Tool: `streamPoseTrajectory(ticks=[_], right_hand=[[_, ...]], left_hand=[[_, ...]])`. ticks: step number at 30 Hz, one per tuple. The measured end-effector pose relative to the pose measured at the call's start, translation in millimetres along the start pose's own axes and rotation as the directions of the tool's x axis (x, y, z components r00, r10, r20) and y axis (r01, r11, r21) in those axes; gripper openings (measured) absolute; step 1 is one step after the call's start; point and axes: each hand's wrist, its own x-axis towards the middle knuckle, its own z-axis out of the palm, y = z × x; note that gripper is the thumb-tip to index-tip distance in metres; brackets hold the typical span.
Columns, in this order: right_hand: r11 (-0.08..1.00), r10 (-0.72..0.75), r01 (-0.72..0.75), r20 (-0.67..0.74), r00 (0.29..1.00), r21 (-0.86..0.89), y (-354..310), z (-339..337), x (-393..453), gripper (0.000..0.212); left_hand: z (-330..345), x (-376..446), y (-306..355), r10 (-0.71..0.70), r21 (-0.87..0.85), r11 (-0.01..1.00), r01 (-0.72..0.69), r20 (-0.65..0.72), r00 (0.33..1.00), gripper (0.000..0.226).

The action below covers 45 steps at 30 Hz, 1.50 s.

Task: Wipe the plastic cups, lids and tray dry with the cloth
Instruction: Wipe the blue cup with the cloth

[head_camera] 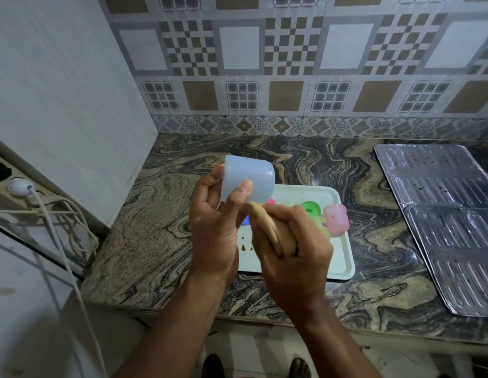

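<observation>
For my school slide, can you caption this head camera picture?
Left hand holds a pale blue cup while right hand grips the cloth over the tray.

The left hand point(214, 227) and right hand point(292, 257) cover much of the tray point(343, 257). A blue lid point(246, 220) barely peeks out, the pink lid point(271, 201) is a sliver, and the metal sheet point(442, 214) runs off the right edge.

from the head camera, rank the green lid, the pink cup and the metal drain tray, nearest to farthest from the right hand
Measured from the right hand, which grips the cloth:
1. Green lid, on the white tray just beyond the knuckles.
2. Pink cup, at the white tray's right edge.
3. Metal drain tray, far right on the counter.
</observation>
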Motion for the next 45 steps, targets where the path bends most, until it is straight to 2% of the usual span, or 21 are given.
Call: streamPoseTrajectory(ticks=[2, 5, 7, 13, 17, 19, 22, 24, 26, 29, 35, 39, 42, 45], right_hand=[[1.000, 0.006, -0.006, -0.020, 1.000, 0.004, -3, 1, -7, 0.014], [0.997, 0.041, -0.028, -0.175, 0.984, 0.077, -10, -1, -5, 0.018], [0.994, 0.067, -0.046, -0.226, 0.972, 0.097, -12, -3, 4, 0.020], [0.949, 0.220, -0.172, -0.164, 0.962, 0.263, -24, -10, 31, 0.012], [0.888, 0.332, -0.305, -0.019, 0.943, 0.345, -23, -23, 48, 0.005], [0.846, 0.383, -0.389, 0.092, 0.919, 0.364, -21, -29, 58, 0.002], [0.724, 0.465, -0.550, 0.294, 0.835, 0.417, -21, -36, 67, 0.008], [0.636, 0.502, -0.636, 0.391, 0.771, 0.437, -21, -36, 70, 0.015], [0.595, 0.514, -0.665, 0.422, 0.747, 0.452, -19, -34, 71, 0.021], [0.549, 0.517, -0.687, 0.452, 0.727, 0.476, -14, -28, 70, 0.027], [0.533, 0.528, -0.689, 0.444, 0.724, 0.490, -5, -25, 65, 0.022], [0.488, 0.564, -0.695, 0.416, 0.713, 0.528, 1, -17, 51, 0.023], [0.435, 0.609, -0.665, 0.345, 0.714, 0.608, 6, -6, 40, 0.027], [0.402, 0.652, -0.632, 0.277, 0.706, 0.663, 4, 5, 29, 0.032]], left_hand=[[5, 1, 4, -0.001, -0.014, 1.000, 0.002, 0.013, 1.000, 0.068], [6, 1, 9, 0.010, -0.014, 1.000, -0.010, 0.012, 1.000, 0.072], [4, -3, 9, 0.010, 0.005, 1.000, -0.010, 0.026, 1.000, 0.077], [-9, -7, 5, 0.099, 0.083, 0.990, -0.110, 0.133, 0.986, 0.066], [-17, -5, 15, 0.107, 0.097, 0.987, -0.131, 0.221, 0.969, 0.058], [-20, -5, 16, 0.056, 0.089, 0.993, -0.079, 0.237, 0.970, 0.065], [-20, -8, 14, -0.101, 0.007, 0.995, 0.102, 0.258, 0.961, 0.083], [-16, -14, 13, -0.232, -0.121, 0.956, 0.269, 0.256, 0.939, 0.100], [-12, -19, 10, -0.310, -0.274, 0.883, 0.380, 0.266, 0.913, 0.105], [-9, -22, 5, -0.350, -0.415, 0.789, 0.453, 0.301, 0.887, 0.104], [-10, -20, 1, -0.387, -0.514, 0.709, 0.483, 0.289, 0.876, 0.115], [-9, -12, 4, -0.348, -0.540, 0.714, 0.446, 0.280, 0.895, 0.114], [-2, -12, 4, -0.346, -0.552, 0.708, 0.441, 0.273, 0.898, 0.110], [6, -17, 0, -0.359, -0.530, 0.713, 0.458, 0.285, 0.889, 0.090]])
